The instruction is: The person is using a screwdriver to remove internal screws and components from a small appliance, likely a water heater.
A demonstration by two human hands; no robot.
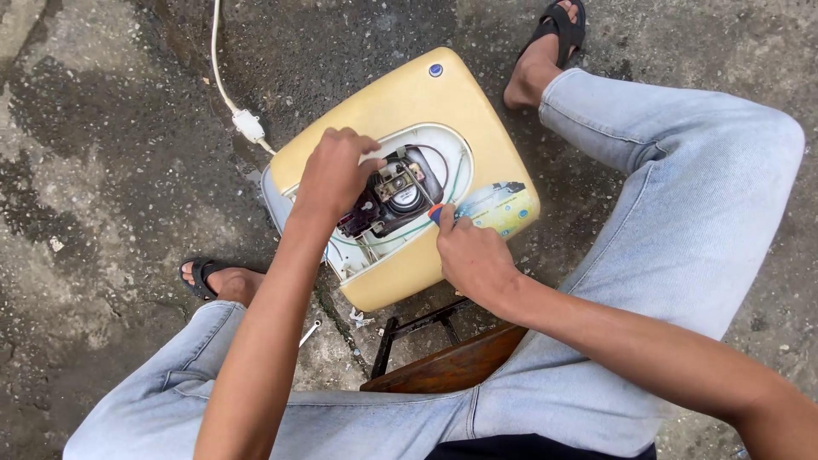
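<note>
Your left hand (334, 175) rests with curled fingers on the black electrical assembly (390, 200) inside the opened panel of the cream-yellow plastic water heater casing (443, 111), which lies on the wet concrete floor (102, 170) between your feet. Your right hand (473, 255) is closed around a screwdriver with an orange and blue handle (435, 213), its tip at the opening's edge. A white power cord with a plug block (247, 124) trails away. A dark wooden stool (452, 362) sits beneath you.
</note>
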